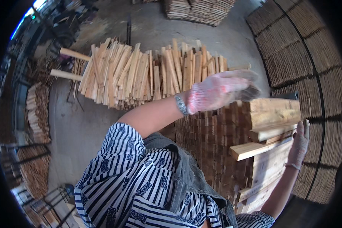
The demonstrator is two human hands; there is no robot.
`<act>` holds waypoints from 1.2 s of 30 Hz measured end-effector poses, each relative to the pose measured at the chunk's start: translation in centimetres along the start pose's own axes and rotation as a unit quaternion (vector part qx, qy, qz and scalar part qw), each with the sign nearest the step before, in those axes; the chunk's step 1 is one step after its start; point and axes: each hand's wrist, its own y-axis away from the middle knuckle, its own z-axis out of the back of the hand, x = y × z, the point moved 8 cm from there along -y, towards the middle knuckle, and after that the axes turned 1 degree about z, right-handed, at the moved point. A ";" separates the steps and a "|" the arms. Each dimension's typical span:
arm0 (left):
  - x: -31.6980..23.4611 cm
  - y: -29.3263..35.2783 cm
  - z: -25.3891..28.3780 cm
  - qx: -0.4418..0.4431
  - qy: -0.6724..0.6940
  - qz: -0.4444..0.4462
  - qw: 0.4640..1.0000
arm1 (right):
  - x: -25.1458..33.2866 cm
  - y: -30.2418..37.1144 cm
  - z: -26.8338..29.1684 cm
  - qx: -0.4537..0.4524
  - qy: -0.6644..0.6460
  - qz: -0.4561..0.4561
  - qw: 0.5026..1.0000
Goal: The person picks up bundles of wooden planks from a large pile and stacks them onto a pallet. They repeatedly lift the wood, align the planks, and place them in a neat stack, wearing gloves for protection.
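Observation:
My left hand (220, 91), in a pale glove with pink marks, reaches above the near end of a tall stack of boards (273, 110). Its blurred fingers stretch to the right and look apart, with nothing visible in them. A wristband circles that wrist. My right hand (299, 146), also gloved, lies along the right-hand ends of the boards with its fingers straight. Between the hands, one light board (241, 151) juts out to the left beyond the others. Another board (260, 133) sticks out less, just above it.
Beyond the stack, a wide pile of loose wooden strips (136, 76) lies across the floor. High stacked wood (288, 57) lines the right side, and another wood stack (199, 11) stands at the far edge. Further wood bundles (36, 114) and metal framing are at the left.

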 end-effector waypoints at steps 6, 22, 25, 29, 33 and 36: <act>2.4 17.3 17.1 -0.211 0.193 -0.045 0.957 | 5.2 -6.8 -6.9 0.121 0.173 0.121 0.970; 16.1 70.2 38.8 -0.667 -0.416 0.273 0.555 | 10.9 23.2 -66.3 0.709 0.426 0.308 0.471; 14.3 70.8 40.8 -0.729 -0.325 0.072 0.598 | -2.6 26.2 -75.8 0.700 0.169 0.235 0.653; 12.0 69.7 45.4 -0.832 0.157 -0.099 0.523 | -25.3 34.2 -78.8 0.664 0.069 -0.132 0.733; 12.3 80.3 50.0 -0.850 0.129 -0.175 0.481 | -30.8 43.2 -72.6 0.682 0.083 -0.368 0.626; 8.8 82.6 55.7 -0.859 0.105 -0.176 0.469 | -41.4 44.4 -71.2 0.616 0.056 -0.338 0.710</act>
